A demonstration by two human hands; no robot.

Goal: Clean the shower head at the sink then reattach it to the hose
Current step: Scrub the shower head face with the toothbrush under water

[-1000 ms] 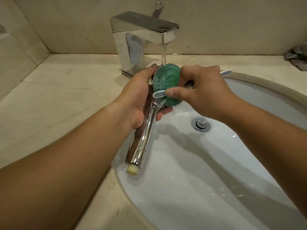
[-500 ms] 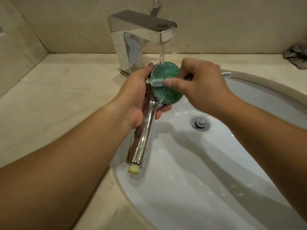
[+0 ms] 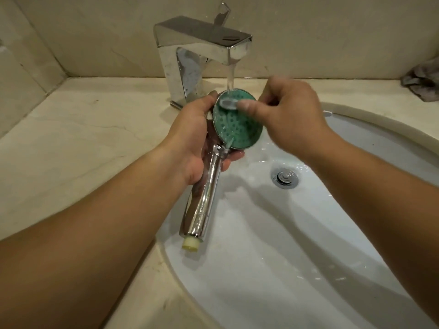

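Both hands work over the sink (image 3: 356,233) in the head view. Left hand (image 3: 190,143) grips the shower head (image 3: 237,124) at its neck, green face up under the faucet (image 3: 202,43) stream. Right hand (image 3: 287,110) pinches a toothbrush (image 3: 228,103), bristles on the face's far edge. Scrubbing looks underway; next likely calls for brushing the remaining nozzles nearer the left palm, then rinsing.

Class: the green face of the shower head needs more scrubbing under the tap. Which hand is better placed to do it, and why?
Right. The right hand already pinches the toothbrush against the shower head, under the faucet stream. The left hand grips its neck, steadying it over the sink.
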